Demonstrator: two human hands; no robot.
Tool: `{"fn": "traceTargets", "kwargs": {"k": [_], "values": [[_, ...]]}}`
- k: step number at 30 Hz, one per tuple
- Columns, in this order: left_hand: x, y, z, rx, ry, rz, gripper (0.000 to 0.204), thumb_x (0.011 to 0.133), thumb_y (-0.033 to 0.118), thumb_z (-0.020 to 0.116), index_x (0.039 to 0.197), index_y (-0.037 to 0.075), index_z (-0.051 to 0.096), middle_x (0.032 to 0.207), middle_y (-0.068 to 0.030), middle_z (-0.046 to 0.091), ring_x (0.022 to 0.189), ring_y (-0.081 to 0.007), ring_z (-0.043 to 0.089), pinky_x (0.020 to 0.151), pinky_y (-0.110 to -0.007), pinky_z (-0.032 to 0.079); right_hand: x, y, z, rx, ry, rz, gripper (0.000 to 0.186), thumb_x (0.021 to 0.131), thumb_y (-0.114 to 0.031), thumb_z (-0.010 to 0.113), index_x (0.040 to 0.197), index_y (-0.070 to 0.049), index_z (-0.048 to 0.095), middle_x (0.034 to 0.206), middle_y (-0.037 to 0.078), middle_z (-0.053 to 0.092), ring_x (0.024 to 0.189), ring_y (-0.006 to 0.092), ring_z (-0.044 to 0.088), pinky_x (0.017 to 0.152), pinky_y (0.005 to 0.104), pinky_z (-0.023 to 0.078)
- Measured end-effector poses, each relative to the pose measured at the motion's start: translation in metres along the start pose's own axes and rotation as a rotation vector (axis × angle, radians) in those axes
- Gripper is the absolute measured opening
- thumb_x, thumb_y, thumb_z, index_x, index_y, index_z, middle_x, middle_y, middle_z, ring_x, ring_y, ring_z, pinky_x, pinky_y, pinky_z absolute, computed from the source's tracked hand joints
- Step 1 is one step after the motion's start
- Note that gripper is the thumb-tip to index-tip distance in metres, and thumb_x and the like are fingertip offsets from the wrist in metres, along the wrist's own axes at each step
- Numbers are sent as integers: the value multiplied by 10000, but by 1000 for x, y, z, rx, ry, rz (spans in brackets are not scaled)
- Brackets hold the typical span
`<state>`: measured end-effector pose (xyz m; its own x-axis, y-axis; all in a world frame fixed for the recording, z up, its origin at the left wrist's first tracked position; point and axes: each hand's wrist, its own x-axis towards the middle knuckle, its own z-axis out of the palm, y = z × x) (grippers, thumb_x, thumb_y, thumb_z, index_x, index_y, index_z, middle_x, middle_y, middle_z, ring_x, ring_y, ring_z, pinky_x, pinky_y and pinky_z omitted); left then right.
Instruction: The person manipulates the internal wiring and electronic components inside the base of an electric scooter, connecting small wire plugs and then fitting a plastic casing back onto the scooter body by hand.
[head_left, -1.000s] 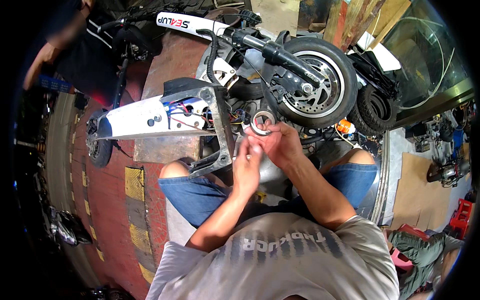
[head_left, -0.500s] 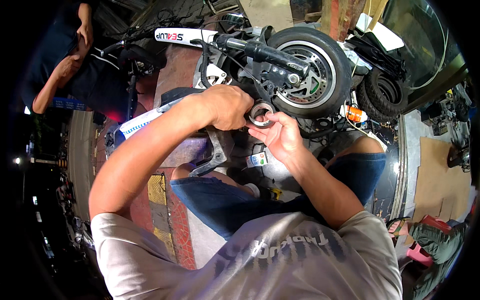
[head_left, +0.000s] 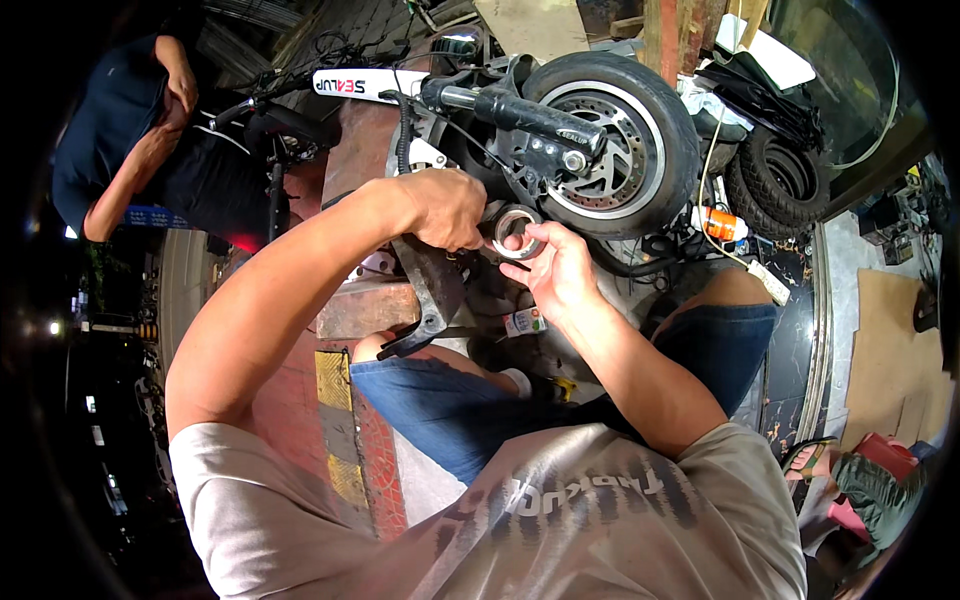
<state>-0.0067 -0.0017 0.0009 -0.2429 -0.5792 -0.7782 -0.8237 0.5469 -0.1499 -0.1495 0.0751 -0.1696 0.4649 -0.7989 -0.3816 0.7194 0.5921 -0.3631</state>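
Note:
My right hand (head_left: 560, 270) is closed round a ring-shaped roll of tape (head_left: 516, 213), its thumb at the rim. Just left of it my left hand (head_left: 448, 210) has its fingers curled; what they hold is hidden. Both hands are over a partly opened scooter, by a grey metal frame piece (head_left: 430, 285). Just beyond them are its white stem (head_left: 365, 84), black front fork (head_left: 530, 118) and front wheel (head_left: 670, 160) with a brake disc.
A co-worker (head_left: 110, 130) is beside a handlebar at upper left. Spare tyres (head_left: 775, 185), an orange-and-white bottle (head_left: 718, 225) and a power strip (head_left: 768, 283) are at right. Cardboard (head_left: 890, 350) lies farther right, near another person's foot (head_left: 808, 460). A yellow-handled tool (head_left: 560, 388) is between my legs.
My left hand rose from low beside the roll to over the frame, arm swung leftward, and has since shifted slightly left. The roll stays in my right hand. The co-worker's hands came further into view.

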Motion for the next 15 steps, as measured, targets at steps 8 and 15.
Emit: {"fn": "traceTargets", "kwargs": {"k": [8,15], "values": [[-2,0,19,185,279,-18,597,792,356,872,1233,-8,702,1288,-198,701,1254,-382,648,1029,-472,536,-2,-1,1,-23,-79,-206,106,933,-177,622,983,-91,587,931,92,724,979,230,699,1001,484,454],[-11,2,2,188,191,-9,866,751,345,902,1465,18,537,1425,-184,619,1391,-366,550,1135,-475,464,-2,-6,6,-139,-142,-353,100,875,-103,615,915,-11,616,903,156,749,862,224,712,884,373,513]]}}
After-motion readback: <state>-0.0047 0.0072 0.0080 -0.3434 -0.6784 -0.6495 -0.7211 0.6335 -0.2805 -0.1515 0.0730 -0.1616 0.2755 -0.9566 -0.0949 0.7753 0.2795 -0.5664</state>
